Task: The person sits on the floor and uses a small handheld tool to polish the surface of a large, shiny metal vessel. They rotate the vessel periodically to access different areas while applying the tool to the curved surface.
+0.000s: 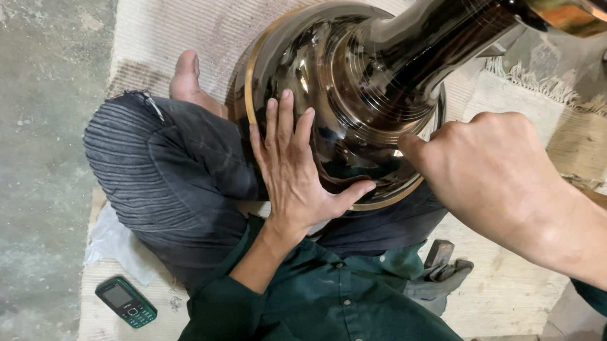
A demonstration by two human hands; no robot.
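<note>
A large, shiny dark metal vase (pixel 354 78) with brass-coloured bands stands between my crossed legs, its neck rising toward the camera. My left hand (pixel 296 167) lies flat on the vase's rounded shoulder, fingers spread. My right hand (pixel 490 169) is closed into a fist against the right side of the vase body; whether it grips a small tool is hidden by the fingers. My bare foot (pixel 189 78) shows at the left of the vase.
I sit on a pale woven mat (pixel 180 20) over a concrete floor (pixel 29 129). A small green mobile phone (pixel 126 301) lies on the mat at lower left. A crumpled grey cloth (pixel 441 275) and a fringed mat (pixel 585 131) lie at the right.
</note>
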